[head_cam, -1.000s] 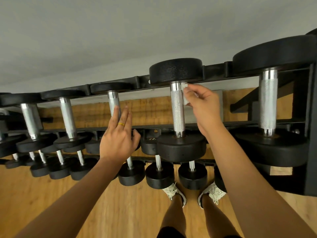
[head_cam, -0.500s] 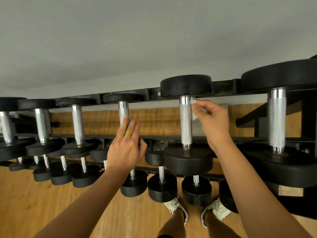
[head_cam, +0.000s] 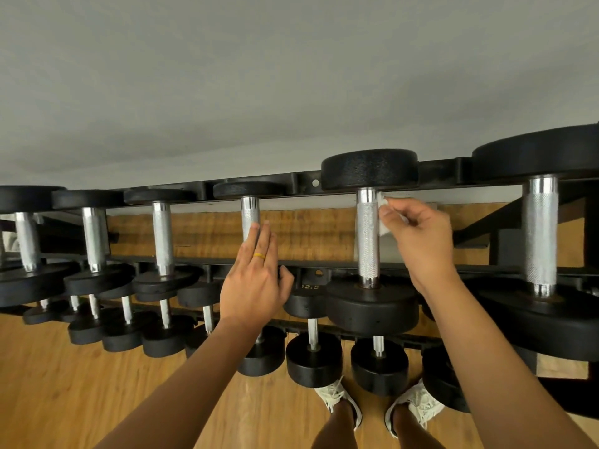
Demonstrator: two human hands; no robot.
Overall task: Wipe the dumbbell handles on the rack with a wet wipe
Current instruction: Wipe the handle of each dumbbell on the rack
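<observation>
A white wet wipe [head_cam: 384, 227] is pinched between the thumb and curled fingers of the right grip [head_cam: 418, 234]. It is pressed against the right side of a knurled steel dumbbell handle [head_cam: 368, 238], near its upper end. That handle is found just left of the right grip, on the upper tier of a black rack [head_cam: 308, 183]. The left grip [head_cam: 256, 280] is spread flat with straight fingers, and a yellow ring [head_cam: 259, 255] is worn on one. Its fingertips overlap the next handle [head_cam: 249, 210]; contact cannot be told. Below both grips, smaller dumbbells [head_cam: 312, 359] are stored, and white shoes [head_cam: 340, 401] are seen on a wooden floor [head_cam: 64, 384].
</observation>
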